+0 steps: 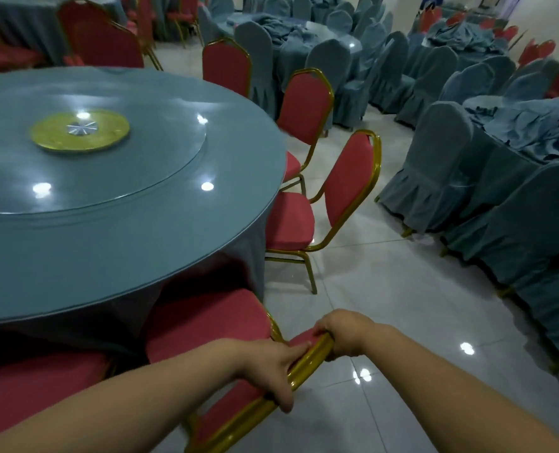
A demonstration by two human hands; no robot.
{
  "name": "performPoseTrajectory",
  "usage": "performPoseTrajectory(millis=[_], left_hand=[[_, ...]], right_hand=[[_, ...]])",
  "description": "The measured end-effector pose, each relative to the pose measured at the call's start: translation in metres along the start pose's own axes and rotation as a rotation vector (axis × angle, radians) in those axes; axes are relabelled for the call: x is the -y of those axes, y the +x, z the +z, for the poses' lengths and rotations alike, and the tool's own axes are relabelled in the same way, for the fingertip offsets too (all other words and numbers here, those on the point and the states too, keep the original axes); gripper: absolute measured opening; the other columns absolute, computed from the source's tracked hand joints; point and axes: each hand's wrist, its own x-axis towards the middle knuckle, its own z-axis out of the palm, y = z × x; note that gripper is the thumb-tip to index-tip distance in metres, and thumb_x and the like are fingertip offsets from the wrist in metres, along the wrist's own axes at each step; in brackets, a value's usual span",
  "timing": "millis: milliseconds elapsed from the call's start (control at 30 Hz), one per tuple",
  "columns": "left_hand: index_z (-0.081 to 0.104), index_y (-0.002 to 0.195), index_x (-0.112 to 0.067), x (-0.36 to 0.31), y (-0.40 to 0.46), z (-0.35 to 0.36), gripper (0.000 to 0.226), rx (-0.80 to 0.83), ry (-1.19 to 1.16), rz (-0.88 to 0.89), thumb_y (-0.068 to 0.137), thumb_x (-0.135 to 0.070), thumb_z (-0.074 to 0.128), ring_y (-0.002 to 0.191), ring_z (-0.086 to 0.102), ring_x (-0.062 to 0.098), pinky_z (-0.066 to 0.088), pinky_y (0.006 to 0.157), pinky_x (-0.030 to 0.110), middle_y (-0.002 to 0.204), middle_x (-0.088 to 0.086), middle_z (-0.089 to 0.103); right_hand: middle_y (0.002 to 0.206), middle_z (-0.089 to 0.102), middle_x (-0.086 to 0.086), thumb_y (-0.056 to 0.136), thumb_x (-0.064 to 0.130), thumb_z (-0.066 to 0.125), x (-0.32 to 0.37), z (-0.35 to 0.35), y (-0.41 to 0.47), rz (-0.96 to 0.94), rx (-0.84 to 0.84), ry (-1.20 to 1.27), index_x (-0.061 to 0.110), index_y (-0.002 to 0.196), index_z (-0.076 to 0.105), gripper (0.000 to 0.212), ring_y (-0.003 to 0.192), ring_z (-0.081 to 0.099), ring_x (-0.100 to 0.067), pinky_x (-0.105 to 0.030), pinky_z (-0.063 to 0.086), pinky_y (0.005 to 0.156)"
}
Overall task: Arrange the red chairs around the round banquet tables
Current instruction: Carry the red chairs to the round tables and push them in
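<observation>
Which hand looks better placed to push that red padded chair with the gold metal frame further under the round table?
The left hand, probably. It grips the middle of the red padded chair's gold back rail, in line with the seat and round table. The right hand holds only the rail's far corner.

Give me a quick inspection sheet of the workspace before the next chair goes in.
Surface: round banquet table with blue cloth, glass turntable and gold centre disc.
Job's things: held red chair has its seat partly under the cloth; next red chair is angled at the table edge.
Clutter: loose blue cloths piled on neighbouring tables.
Grippers: left hand and right hand grip the held chair's gold top rail.
Cables: nothing seen.
Surroundings: glossy tiled floor, rows of blue-covered chairs.
</observation>
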Motion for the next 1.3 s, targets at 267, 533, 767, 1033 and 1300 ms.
performPoseTrajectory(millis=[267,533,767,1033,1300], left_hand=[[0.005,0.147,-0.048,-0.026,0.011,0.001,0.103,-0.024,-0.368,-0.128,0.077,-0.009,0.071,0.114,0.045,0.015,0.044,0.084,0.018,0.130,-0.009,0.045],[0.058,0.116,-0.043,-0.063,0.000,0.072,0.039,-0.711,-0.712,-0.477,0.079,-0.039,0.069,0.085,0.058,0.005,0.045,0.066,0.015,0.092,-0.018,0.059],[0.044,0.082,-0.033,-0.090,0.015,0.121,0.029,-0.943,-0.210,-0.698,0.083,-0.057,0.059,0.078,0.052,0.011,0.037,0.064,0.028,0.078,-0.010,0.052],[0.045,0.084,-0.030,-0.139,0.027,0.175,0.028,-0.945,-0.161,-0.590,0.086,-0.057,0.054,0.077,0.054,0.013,0.037,0.064,0.027,0.081,-0.006,0.056],[0.052,0.091,-0.027,-0.162,0.025,0.219,0.028,-0.990,-0.150,-0.539,0.086,-0.055,0.055,0.076,0.052,0.010,0.033,0.063,0.026,0.080,-0.009,0.054]], right_hand=[[0.101,0.066,0.000,0.083,0.039,0.063,-0.044,-0.016,0.030,-0.309,0.110,-0.322,0.029,0.110,0.062,0.029,0.092,0.062,-0.021,-0.039,0.053,0.081],[0.094,0.064,-0.004,0.086,0.034,0.060,-0.064,-0.003,0.024,-0.466,-0.094,-0.260,0.021,0.103,0.064,0.022,0.085,0.060,-0.022,-0.028,0.039,0.064],[0.084,0.060,0.001,0.082,0.023,0.064,-0.080,0.014,-0.002,-0.489,-0.160,-0.277,0.020,0.097,0.065,0.015,0.076,0.055,-0.017,-0.027,0.039,0.063],[0.097,0.069,-0.001,0.082,0.030,0.067,-0.112,0.066,-0.052,-0.440,-0.112,-0.294,0.025,0.103,0.068,0.022,0.090,0.063,-0.020,-0.031,0.051,0.077],[0.098,0.069,0.000,0.082,0.035,0.066,-0.116,0.102,-0.089,-0.451,-0.119,-0.309,0.026,0.106,0.067,0.025,0.091,0.063,-0.020,-0.036,0.054,0.082]])
